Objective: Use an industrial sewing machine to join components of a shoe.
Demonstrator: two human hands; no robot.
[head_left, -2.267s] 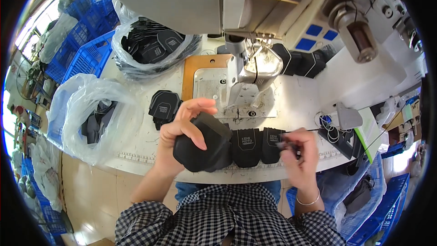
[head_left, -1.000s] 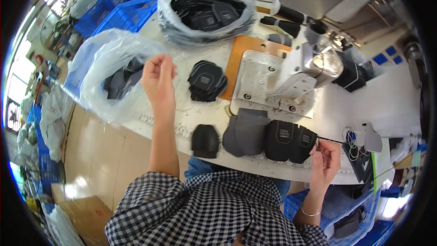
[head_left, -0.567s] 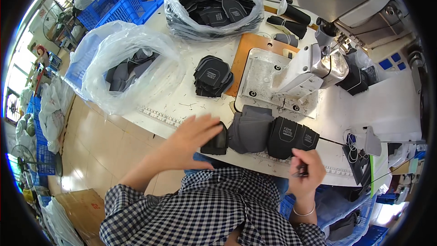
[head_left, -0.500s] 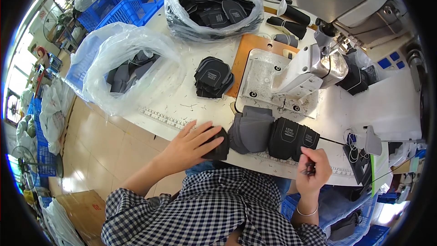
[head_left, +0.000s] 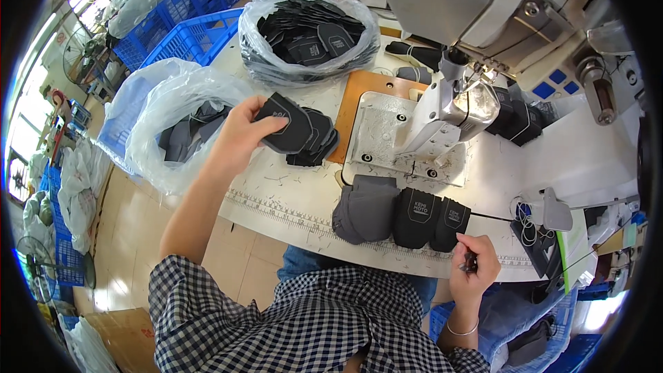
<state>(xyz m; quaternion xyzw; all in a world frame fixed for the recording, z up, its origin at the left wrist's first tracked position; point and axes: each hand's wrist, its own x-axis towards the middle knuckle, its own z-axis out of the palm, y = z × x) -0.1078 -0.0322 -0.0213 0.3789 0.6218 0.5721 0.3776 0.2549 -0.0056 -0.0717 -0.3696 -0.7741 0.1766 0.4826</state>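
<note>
With L fingers (head_left: 268, 128) clamped on left edge of black patch (head_left: 294, 131), thumb uppermost. Held just right of thumb, overlapping in view w/ similar dark stack (head_left: 323, 146); can't tell if touching, or if >1 pc gripped.

Prob. v. light & thin, semi-stiff w/ some bend, low slip, hard to damage. Best pinched flat at rim btwn thumb & fingers, off the print; too hard a squeeze could curl it.

Looks matte black, shield-like w/ angled corners, thin pale outline + small pale print next to thumb.

At R fingers (head_left: 464, 240): curled shut round small dark tool (head_left: 470, 262), type unclear, just beside black printed pile (head_left: 452, 223). Left of L fingers: clear bag (head_left: 155, 107) w/ grey & dark pcs inside.
</note>
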